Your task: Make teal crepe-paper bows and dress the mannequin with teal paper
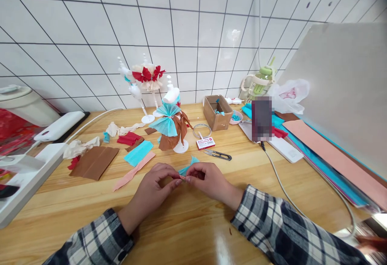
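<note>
Low over the table, my left hand (157, 184) and my right hand (208, 179) meet fingertip to fingertip in a pinch. Between them is a small piece of blue crepe paper (192, 161), fanning out behind my right fingers. A thin peach-coloured bit (182, 177) shows at the fingertips; its full shape is hidden. Just beyond stands a small white dress form (171, 94) wearing a brown crepe paper skirt (173, 138) with a large blue bow (167, 119). Left of my hands lie a peach paper strip (134, 171) and a blue crepe rectangle (138, 153).
Thread snips (218, 154), a small red-and-white box (205, 143) and a wire coil (202, 125) lie past my right hand. A cardboard box (217, 113) stands behind them. Brown paper (94, 162) lies left; a cable (278, 180) crosses the right side.
</note>
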